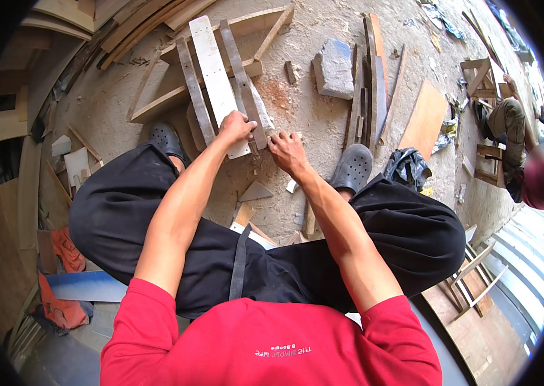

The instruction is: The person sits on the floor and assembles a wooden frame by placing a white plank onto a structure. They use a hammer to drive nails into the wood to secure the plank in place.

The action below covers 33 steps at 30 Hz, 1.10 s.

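Note:
A long white board point(213, 67) with small dark holes lies between two narrow grey-brown wooden strips, one on its left point(193, 90) and one on its right point(238, 71). The far parts of all three rest across a wooden frame point(163, 105). My left hand point(236, 127) is closed on the right-hand wooden strip close to its near end, beside the white board. Just right of that end is my right hand point(288, 153), its fingers curled together. Whatever may be between those fingertips is hidden.
A grey block point(334, 69) and several long wood strips point(373, 83) lie to the right, with a plywood piece point(427, 116) and black plastic bag point(407, 167) beyond. Stacked lumber point(137, 29) fills the upper left. Another person point(513, 125) is at far right beside small wooden frames point(483, 77).

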Each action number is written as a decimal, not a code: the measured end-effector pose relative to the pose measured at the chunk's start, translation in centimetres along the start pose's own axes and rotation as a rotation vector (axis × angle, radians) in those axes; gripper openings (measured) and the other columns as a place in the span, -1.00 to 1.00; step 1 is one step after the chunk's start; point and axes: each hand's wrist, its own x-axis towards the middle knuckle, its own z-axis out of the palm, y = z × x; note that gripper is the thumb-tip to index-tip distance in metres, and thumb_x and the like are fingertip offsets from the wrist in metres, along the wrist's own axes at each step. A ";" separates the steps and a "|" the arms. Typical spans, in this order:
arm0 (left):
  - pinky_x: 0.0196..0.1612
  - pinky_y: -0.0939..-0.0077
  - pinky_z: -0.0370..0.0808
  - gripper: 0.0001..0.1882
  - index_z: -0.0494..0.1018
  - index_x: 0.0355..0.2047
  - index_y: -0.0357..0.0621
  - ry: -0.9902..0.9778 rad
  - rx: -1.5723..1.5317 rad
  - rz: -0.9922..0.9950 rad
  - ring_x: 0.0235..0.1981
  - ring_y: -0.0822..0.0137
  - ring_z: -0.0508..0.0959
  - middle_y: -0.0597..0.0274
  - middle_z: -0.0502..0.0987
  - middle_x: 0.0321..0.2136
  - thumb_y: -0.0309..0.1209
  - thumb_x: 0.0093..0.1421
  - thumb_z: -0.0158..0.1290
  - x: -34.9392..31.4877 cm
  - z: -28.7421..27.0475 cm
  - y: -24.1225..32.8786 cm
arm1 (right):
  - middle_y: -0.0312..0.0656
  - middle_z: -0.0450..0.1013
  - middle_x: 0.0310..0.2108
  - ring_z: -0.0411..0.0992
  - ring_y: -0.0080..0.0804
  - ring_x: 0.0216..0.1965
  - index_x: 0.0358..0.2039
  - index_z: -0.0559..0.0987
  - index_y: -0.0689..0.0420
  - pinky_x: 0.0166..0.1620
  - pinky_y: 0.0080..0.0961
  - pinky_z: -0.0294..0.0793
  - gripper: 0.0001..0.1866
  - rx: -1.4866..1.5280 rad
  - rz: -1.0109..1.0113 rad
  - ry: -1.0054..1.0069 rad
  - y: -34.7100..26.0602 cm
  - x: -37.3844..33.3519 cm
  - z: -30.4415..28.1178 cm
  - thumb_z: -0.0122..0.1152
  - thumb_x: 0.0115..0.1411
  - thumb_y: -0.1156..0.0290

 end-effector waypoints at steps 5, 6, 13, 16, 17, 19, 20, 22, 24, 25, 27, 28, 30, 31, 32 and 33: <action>-0.33 0.50 0.58 -0.46 0.46 -0.10 -0.63 -0.057 0.013 0.045 -0.50 0.32 0.69 -0.06 0.64 -0.42 -0.27 0.15 0.20 -0.2 -0.5 0.4 | -0.28 0.49 -0.29 0.44 -0.35 -0.14 -0.32 0.63 0.07 -0.17 -0.23 0.40 -0.80 0.027 -0.001 0.083 0.0 -0.3 0.3 0.09 0.10 0.35; -0.33 0.50 0.58 -0.47 0.46 -0.10 -0.62 -0.057 0.005 0.041 -0.50 0.32 0.69 -0.06 0.64 -0.42 -0.27 0.15 0.20 -0.2 -0.6 0.4 | -0.27 0.49 -0.29 0.44 -0.35 -0.14 -0.32 0.63 0.07 -0.17 -0.23 0.40 -0.80 0.027 -0.003 0.079 -0.1 -0.3 0.2 0.09 0.09 0.35; -0.34 0.49 0.57 -0.47 0.47 -0.12 -0.62 -0.052 -0.011 0.060 -0.50 0.32 0.69 -0.08 0.64 -0.42 -0.26 0.15 0.20 -0.3 -0.5 0.2 | -0.26 0.49 -0.30 0.45 -0.35 -0.15 -0.32 0.63 0.08 -0.18 -0.25 0.41 -0.80 0.037 -0.012 0.049 -0.1 -0.3 0.1 0.09 0.10 0.35; -0.30 0.46 0.57 -0.46 0.48 -0.10 -0.58 -0.002 -0.033 0.043 -0.48 0.31 0.69 -0.08 0.65 -0.41 -0.23 0.14 0.20 -0.8 -0.1 0.2 | -0.26 0.49 -0.30 0.45 -0.35 -0.14 -0.31 0.63 0.09 -0.18 -0.25 0.41 -0.79 0.046 0.006 0.069 -0.2 -0.3 0.2 0.08 0.10 0.35; -0.28 0.44 0.57 -0.46 0.49 -0.09 -0.55 0.022 -0.043 0.030 -0.47 0.31 0.69 -0.07 0.65 -0.40 -0.22 0.14 0.20 -1.1 0.1 0.2 | -0.26 0.50 -0.30 0.45 -0.35 -0.14 -0.30 0.62 0.09 -0.19 -0.25 0.41 -0.79 0.052 0.013 0.083 -0.2 -0.3 0.3 0.08 0.11 0.36; -0.21 0.38 0.56 -0.51 0.53 -0.08 -0.36 0.112 0.005 0.064 -0.38 0.24 0.68 0.04 0.66 -0.45 -0.19 0.13 0.20 -1.6 0.6 -0.1 | -0.26 0.50 -0.30 0.45 -0.35 -0.14 -0.30 0.62 0.09 -0.18 -0.26 0.41 -0.79 0.063 0.017 0.067 -0.2 -0.3 0.2 0.07 0.11 0.36; -0.17 0.34 0.55 -0.54 0.55 -0.07 -0.26 0.157 0.029 0.080 -0.33 0.21 0.67 0.10 0.66 -0.48 -0.17 0.12 0.20 -2.0 0.9 -0.3 | -0.26 0.51 -0.30 0.45 -0.35 -0.14 -0.29 0.62 0.09 -0.18 -0.26 0.41 -0.79 0.069 0.019 0.059 -0.3 -0.2 0.1 0.07 0.11 0.36; -0.15 0.31 0.55 -0.55 0.55 -0.06 -0.22 0.351 0.022 0.188 -0.31 0.15 0.67 0.09 0.66 -0.45 -0.17 0.13 0.19 -3.1 1.8 -0.4 | -0.27 0.51 -0.31 0.46 -0.36 -0.14 -0.29 0.61 0.09 -0.18 -0.26 0.42 -0.80 0.080 0.034 0.080 -0.3 -0.2 0.1 0.07 0.12 0.36; -0.12 0.27 0.53 -0.58 0.54 -0.07 -0.15 0.460 -0.023 0.249 -0.25 0.09 0.63 0.09 0.65 -0.35 -0.18 0.13 0.17 -4.1 2.3 -0.9 | -0.28 0.51 -0.32 0.46 -0.36 -0.14 -0.30 0.61 0.08 -0.17 -0.26 0.42 -0.80 0.095 0.049 0.087 -0.3 -0.2 0.0 0.07 0.12 0.36; -0.12 0.25 0.52 -0.59 0.53 -0.09 -0.15 0.505 0.035 0.360 -0.23 0.07 0.62 0.09 0.63 -0.32 -0.18 0.13 0.17 -4.6 2.4 -1.3 | -0.29 0.51 -0.32 0.46 -0.36 -0.14 -0.30 0.61 0.08 -0.16 -0.25 0.42 -0.80 0.103 0.056 0.082 -0.3 -0.1 0.0 0.07 0.13 0.35; -0.11 0.22 0.51 -0.61 0.51 -0.12 -0.16 0.592 0.153 0.586 -0.19 0.05 0.59 0.07 0.60 -0.27 -0.19 0.13 0.16 -5.8 2.3 -2.3 | -0.30 0.52 -0.31 0.46 -0.36 -0.13 -0.30 0.61 0.08 -0.15 -0.25 0.43 -0.80 0.116 0.072 0.078 -0.4 -0.1 0.0 0.07 0.13 0.35; -0.04 0.19 0.46 -0.52 0.42 -0.09 -0.14 0.509 0.203 0.657 -0.08 0.06 0.52 0.07 0.51 -0.15 -0.14 0.08 0.21 -6.4 2.0 -2.9 | -0.30 0.53 -0.31 0.46 -0.36 -0.12 -0.29 0.61 0.07 -0.15 -0.24 0.43 -0.80 0.121 0.080 0.078 -0.4 -0.1 0.0 0.07 0.13 0.35; 0.03 0.20 0.40 -0.42 0.39 -0.06 -0.15 0.488 0.366 0.780 -0.02 0.09 0.48 0.09 0.48 -0.09 -0.11 0.00 0.29 -8.0 1.5 -3.4 | -0.30 0.53 -0.30 0.46 -0.36 -0.11 -0.29 0.61 0.07 -0.14 -0.24 0.44 -0.80 0.127 0.095 0.081 -0.4 -0.1 0.0 0.07 0.14 0.35; 0.07 0.20 0.37 -0.36 0.38 -0.04 -0.15 0.476 0.448 0.839 0.01 0.10 0.46 0.09 0.47 -0.07 -0.09 -0.04 0.33 -8.8 1.2 -3.4 | -0.29 0.54 -0.29 0.46 -0.36 -0.10 -0.29 0.62 0.07 -0.13 -0.24 0.44 -0.80 0.129 0.102 0.083 -0.5 -0.1 -0.2 0.06 0.14 0.35; 0.14 0.20 0.30 -0.22 0.34 -0.01 -0.15 0.418 0.498 0.829 0.08 0.14 0.40 0.12 0.41 0.01 -0.02 -0.15 0.38 -8.8 1.6 -4.2 | -0.29 0.54 -0.29 0.46 -0.35 -0.09 -0.29 0.62 0.07 -0.13 -0.25 0.45 -0.80 0.130 0.109 0.085 -0.5 -0.2 -0.3 0.06 0.14 0.35; 0.13 0.20 0.30 -0.21 0.34 0.00 -0.16 0.426 0.514 0.825 0.08 0.14 0.40 0.13 0.41 0.01 -0.02 -0.16 0.38 -9.0 1.9 -4.5 | -0.29 0.54 -0.29 0.46 -0.35 -0.09 -0.29 0.62 0.07 -0.13 -0.25 0.45 -0.80 0.134 0.113 0.097 -0.7 -0.2 -0.3 0.06 0.14 0.35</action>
